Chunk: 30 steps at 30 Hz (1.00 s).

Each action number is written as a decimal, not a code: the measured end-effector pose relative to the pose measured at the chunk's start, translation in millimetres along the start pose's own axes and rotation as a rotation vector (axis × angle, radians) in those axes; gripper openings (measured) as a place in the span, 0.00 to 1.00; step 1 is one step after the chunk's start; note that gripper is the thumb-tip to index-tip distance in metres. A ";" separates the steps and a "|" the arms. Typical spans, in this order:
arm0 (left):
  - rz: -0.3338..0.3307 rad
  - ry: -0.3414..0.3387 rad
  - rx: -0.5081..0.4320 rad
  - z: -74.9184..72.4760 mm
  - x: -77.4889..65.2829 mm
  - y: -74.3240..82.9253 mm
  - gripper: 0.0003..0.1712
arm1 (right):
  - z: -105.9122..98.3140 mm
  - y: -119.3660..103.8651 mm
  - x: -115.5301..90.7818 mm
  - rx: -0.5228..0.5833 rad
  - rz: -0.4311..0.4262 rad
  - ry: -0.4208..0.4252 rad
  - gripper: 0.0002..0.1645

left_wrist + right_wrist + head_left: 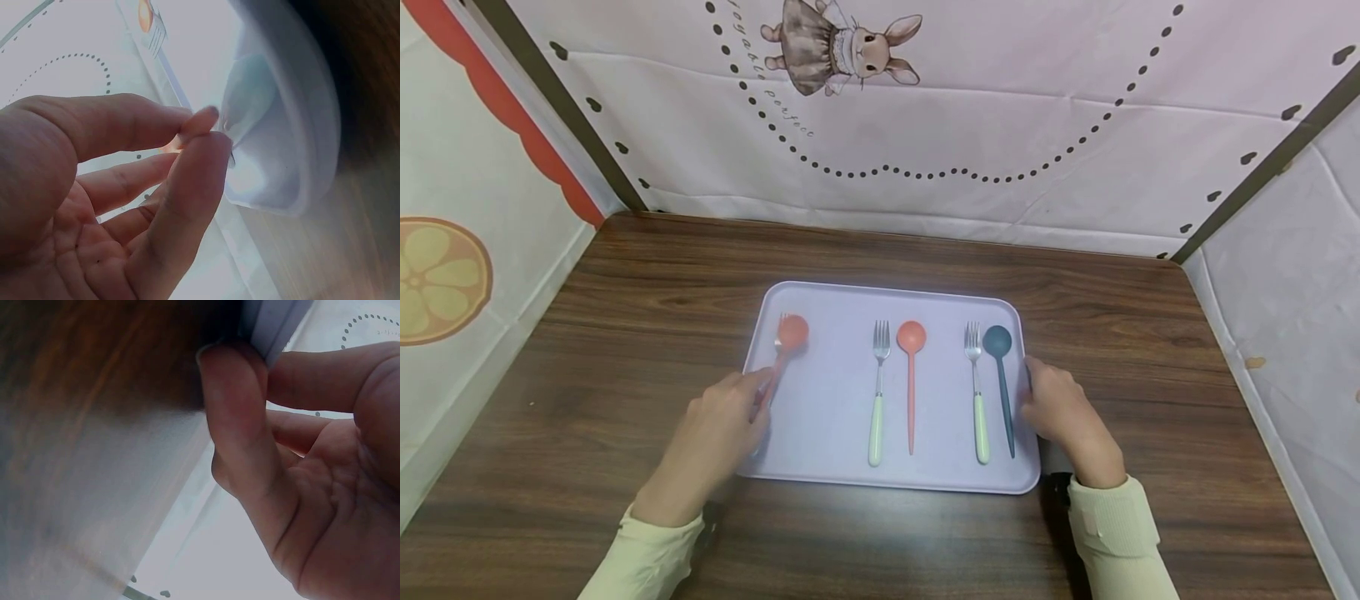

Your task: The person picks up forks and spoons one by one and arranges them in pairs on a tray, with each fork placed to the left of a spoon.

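Note:
My left hand [718, 425] pinches the thin handle of a coral spoon [793, 332] over the left end of a pale lilac tray [831, 400]. In the left wrist view the spoon's handle tip [205, 117] pokes out between thumb and finger. Beneath that spoon lies a fork [778, 342], mostly covered, its pale handle [250, 87] showing in the left wrist view. My right hand [1063, 408] grips the tray's right rim [281, 325] between thumb and finger. Nearest to it on the tray lies a dark teal spoon [997, 342].
Beside the teal spoon lies a fork with a light green handle [981, 429]. Mid-tray are another green-handled fork [876, 429] and a coral spoon [912, 337]. The tray rests on a dark wooden table [625, 333], bordered by printed cloth walls [985, 100].

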<state>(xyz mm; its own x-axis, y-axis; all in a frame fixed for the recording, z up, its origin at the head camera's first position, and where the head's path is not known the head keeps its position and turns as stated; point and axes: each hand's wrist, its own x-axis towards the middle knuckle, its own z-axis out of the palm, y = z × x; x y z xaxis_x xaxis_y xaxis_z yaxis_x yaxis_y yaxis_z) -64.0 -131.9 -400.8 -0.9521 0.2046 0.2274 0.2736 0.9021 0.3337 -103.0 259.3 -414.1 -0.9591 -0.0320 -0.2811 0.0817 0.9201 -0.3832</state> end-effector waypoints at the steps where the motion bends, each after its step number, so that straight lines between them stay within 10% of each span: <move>1: 0.002 -0.005 0.003 0.2 0.1 0.4 0.12 | 0.2 -0.1 0.3 -0.002 -0.001 0.000 0.33; 30: -0.005 -0.073 0.038 7.2 8.5 14.7 0.08 | 1.1 -0.1 1.8 -0.009 0.005 -0.014 0.33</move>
<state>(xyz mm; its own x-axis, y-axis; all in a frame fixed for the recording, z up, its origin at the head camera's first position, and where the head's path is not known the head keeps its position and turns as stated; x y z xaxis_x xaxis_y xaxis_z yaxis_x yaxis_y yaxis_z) -69.0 -114.2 -400.6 -0.9613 0.2254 0.1583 0.2643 0.9168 0.2993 -104.5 258.7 -415.5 -0.9548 -0.0330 -0.2954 0.0839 0.9236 -0.3742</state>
